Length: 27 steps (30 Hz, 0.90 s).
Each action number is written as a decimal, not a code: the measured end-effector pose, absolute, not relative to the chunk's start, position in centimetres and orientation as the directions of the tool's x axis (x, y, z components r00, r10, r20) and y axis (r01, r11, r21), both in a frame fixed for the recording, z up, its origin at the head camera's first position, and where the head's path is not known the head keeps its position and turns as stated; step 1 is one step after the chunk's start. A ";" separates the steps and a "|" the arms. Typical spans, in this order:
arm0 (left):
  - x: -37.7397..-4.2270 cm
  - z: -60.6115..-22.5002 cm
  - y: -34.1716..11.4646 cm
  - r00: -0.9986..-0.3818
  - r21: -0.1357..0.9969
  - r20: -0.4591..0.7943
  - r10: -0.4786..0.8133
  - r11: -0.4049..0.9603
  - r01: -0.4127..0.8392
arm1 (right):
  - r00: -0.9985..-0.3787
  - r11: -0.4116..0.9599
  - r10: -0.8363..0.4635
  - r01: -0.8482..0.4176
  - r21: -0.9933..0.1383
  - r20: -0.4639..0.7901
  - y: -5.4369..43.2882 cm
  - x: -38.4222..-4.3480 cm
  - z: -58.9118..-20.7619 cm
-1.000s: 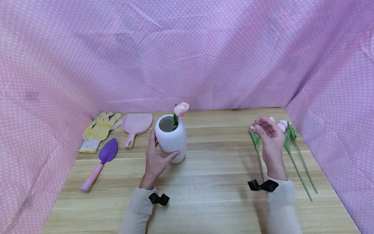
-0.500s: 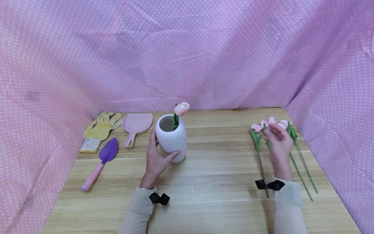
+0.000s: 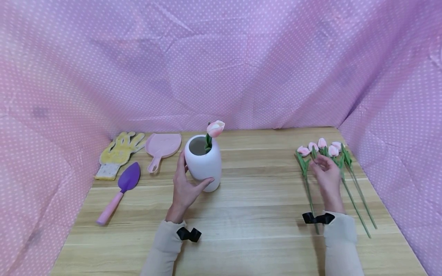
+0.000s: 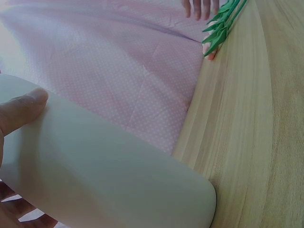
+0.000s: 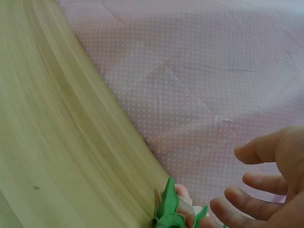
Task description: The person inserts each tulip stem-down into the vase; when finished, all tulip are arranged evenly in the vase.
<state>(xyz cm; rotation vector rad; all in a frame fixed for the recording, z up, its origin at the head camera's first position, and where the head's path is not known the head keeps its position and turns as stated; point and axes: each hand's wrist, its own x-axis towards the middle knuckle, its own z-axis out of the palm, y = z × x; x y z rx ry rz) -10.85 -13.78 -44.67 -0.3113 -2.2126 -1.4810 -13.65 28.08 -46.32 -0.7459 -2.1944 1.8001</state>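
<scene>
My left hand (image 3: 183,192) holds the white vase (image 3: 204,165) from its left side, thumb across the front. In the left wrist view the thumb (image 4: 23,110) presses on the smooth vase wall, and the vase bottom meets the tabletop. One pink tulip (image 3: 215,129) stands in the vase, leaning against the right of its mouth. Over the tulips lying at the right, my right hand (image 3: 329,182) hovers close to their leaves. Its thumb and fingers are parted in the right wrist view, with nothing between them; a tulip leaf (image 5: 168,202) shows just below.
Several pink tulips, among them the leftmost tulip (image 3: 304,151), lie with stems toward me. At the left are a yellow-and-white glove (image 3: 119,155), a pink dustpan-shaped scoop (image 3: 163,145) and a purple trowel (image 3: 129,177) with a pink handle. Pink dotted cloth (image 3: 228,76) walls the table.
My right hand has moved rightward and then lower toward the tulips' leaves, uncovering the blossoms behind it. The left hand and vase have stayed nearly still.
</scene>
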 end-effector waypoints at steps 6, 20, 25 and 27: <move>-10.9 -44.7 -13.7 -0.867 0.810 0.493 -0.066 0.400 0.430 | -0.877 0.332 0.455 0.329 -0.884 -0.155 28.2 -13.5 -47.2; -10.8 -44.6 -13.7 -0.868 0.805 0.493 -0.063 0.412 0.427 | -0.926 0.593 0.333 0.353 -0.724 -0.178 28.0 -13.4 -48.5; -10.8 -44.7 -13.8 -0.865 0.803 0.497 -0.061 0.409 0.433 | -0.931 0.647 0.335 0.339 -0.683 -0.144 27.8 -13.4 -48.9; -10.9 -44.8 -13.8 -0.866 0.804 0.496 -0.061 0.409 0.432 | -0.934 0.682 0.330 0.336 -0.650 -0.137 27.9 -13.5 -48.9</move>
